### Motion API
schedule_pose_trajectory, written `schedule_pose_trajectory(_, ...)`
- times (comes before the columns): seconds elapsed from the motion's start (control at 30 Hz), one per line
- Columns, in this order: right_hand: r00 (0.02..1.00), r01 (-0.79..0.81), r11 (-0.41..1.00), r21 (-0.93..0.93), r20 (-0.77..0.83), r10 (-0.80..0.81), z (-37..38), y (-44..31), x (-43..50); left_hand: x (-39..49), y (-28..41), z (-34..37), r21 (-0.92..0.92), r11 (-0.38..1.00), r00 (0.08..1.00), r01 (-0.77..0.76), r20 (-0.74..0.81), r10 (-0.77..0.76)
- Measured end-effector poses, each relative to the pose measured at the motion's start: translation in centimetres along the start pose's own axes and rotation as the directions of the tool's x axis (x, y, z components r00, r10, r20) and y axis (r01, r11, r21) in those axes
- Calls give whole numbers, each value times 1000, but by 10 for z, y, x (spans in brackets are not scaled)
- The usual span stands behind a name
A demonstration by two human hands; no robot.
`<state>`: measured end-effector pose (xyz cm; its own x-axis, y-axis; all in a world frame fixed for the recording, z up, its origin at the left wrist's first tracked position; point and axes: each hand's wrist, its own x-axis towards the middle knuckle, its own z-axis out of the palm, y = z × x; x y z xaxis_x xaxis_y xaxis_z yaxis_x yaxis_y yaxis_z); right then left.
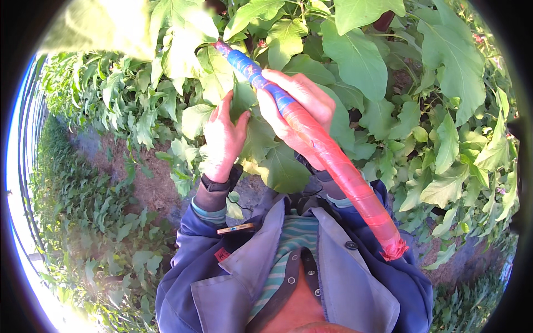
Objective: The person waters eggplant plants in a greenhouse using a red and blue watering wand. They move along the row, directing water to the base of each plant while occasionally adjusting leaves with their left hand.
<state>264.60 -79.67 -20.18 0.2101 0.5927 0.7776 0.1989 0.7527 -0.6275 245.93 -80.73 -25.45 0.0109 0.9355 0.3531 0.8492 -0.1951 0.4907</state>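
Observation:
A long stick-like tool (333, 154), wrapped in red and blue tape, slants across the view from among the leaves down to the right. My right hand (302, 104) grips it around the blue section, thumb and fingers closed about it. Its thin far end reaches into the foliage, and the tip is hidden there. To the left, my left hand (227, 135) has its thumb and fingers apart against a broad eggplant leaf (243, 98); I see nothing held in it. A dark purple eggplant (383, 21) shows partly behind leaves at the upper right.
Dense eggplant foliage (354, 58) fills the space ahead and to the right. Another leafy row (95, 200) runs along the left, with a strip of soil and straw (154, 179) between. A phone (235, 229) sticks out of my jacket's chest pocket. Strong sunlight bleaches the upper left.

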Motion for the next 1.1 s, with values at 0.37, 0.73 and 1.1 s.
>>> schedule_pose_trajectory(0.37,1000,8,995,-94,-9,-8,-1,-13,3,6,-9,0,-76,997,1000,-21,-14,20)
schedule_pose_trajectory(0.73,992,43,999,-13,-114,-45,-15,-27,-7,2,-20,-2,-148,986,997,73,50,-66)
schedule_pose_trajectory(1.1,990,-45,976,-215,-142,15,-227,-116,-9,-13,12,-31,84,992,976,95,-203,-76)
